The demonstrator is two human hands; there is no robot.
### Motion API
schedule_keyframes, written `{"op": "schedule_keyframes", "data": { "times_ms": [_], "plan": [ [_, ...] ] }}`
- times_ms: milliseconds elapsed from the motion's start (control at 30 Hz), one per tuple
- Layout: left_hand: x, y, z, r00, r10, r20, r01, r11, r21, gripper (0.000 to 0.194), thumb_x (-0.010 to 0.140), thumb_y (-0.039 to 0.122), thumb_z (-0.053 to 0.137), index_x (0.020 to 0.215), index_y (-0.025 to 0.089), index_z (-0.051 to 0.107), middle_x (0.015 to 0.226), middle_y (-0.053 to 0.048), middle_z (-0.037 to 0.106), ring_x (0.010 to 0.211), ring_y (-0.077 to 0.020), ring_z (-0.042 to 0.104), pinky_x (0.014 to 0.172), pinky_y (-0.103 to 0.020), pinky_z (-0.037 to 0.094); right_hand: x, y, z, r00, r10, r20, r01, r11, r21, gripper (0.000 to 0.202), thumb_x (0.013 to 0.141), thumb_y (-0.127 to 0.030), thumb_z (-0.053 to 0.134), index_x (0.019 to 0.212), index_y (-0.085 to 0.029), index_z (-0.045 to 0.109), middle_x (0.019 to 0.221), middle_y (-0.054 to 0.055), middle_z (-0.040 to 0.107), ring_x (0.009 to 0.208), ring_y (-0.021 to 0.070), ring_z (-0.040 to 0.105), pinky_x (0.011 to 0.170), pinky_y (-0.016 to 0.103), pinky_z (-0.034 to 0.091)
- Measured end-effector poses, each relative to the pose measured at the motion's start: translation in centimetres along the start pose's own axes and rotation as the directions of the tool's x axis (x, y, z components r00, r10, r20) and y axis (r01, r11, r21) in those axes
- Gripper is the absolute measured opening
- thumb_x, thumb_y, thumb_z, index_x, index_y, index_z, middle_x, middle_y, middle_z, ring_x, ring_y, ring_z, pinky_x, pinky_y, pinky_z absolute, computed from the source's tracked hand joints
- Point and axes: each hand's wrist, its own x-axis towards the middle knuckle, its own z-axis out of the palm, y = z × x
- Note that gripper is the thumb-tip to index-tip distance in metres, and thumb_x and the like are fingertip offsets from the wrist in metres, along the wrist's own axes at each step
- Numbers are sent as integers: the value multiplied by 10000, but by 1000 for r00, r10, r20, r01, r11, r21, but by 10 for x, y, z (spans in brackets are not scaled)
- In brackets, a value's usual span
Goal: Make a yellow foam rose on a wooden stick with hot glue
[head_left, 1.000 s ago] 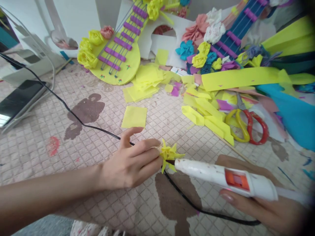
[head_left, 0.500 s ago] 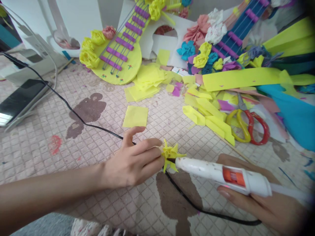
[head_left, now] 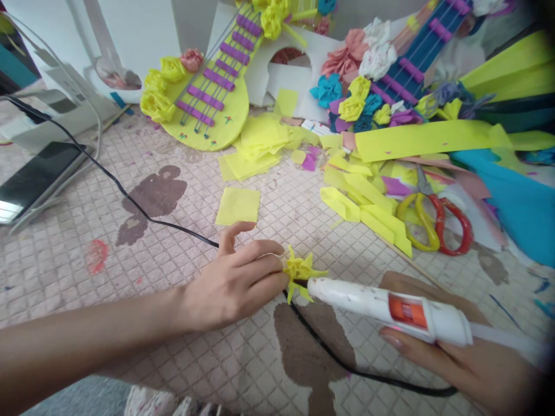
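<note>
Between the fingertips of my left hand [head_left: 243, 277] is a small yellow paper flower [head_left: 303, 267] with pointed petals. My right hand [head_left: 459, 346] is wrapped round a white hot glue gun [head_left: 359, 300] with an orange window in its side and a pale glue stick at its rear. The gun's dark nozzle meets the lower part of the flower. Beneath both hands runs a black cord [head_left: 323, 342]. A yellow paper square [head_left: 237, 207] lies just beyond my left hand.
Scissors [head_left: 435, 224] with yellow and red handles lie right, beside folded yellow paper strips [head_left: 364, 211]. Behind are a yellow paper guitar [head_left: 217, 115], a blue guitar neck [head_left: 416, 60] and paper flowers. A phone [head_left: 39, 173] and power strip [head_left: 65, 104] sit left.
The glue gun and flower stay together in almost the same place. The whole view has shifted very slightly; neither hand's grip has changed.
</note>
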Motion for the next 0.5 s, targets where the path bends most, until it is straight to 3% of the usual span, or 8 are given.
{"op": "schedule_keyframes", "data": {
  "times_ms": [100, 500],
  "plan": [
    [1, 0, 0, 1000, -1, 5, 1, 1000, -16, 176, 905, 79, 461, 923, 203, 586, 860, 37, 685, 1005, -134, 593, 1078, -429, 199, 1, -1, 0, 994, -49, 95, 43, 997, 60, 163, 834, -398, 487, 717, -284, 479, 585, -30, 527, 507, 171, 531, 433, 269, 447],
    [4, 3, 0, 994, -98, 40, 103, 986, -129, 115, 911, 157, 498, 897, 226, 589, 852, 39, 682, 996, -147, 560, 1034, -414, 215, 2, -1, 3, 996, -81, 44, 79, 996, 42, 109, 822, -352, 493, 735, -287, 481, 643, -21, 596, 560, 192, 582, 441, 278, 471]
  ]
}}
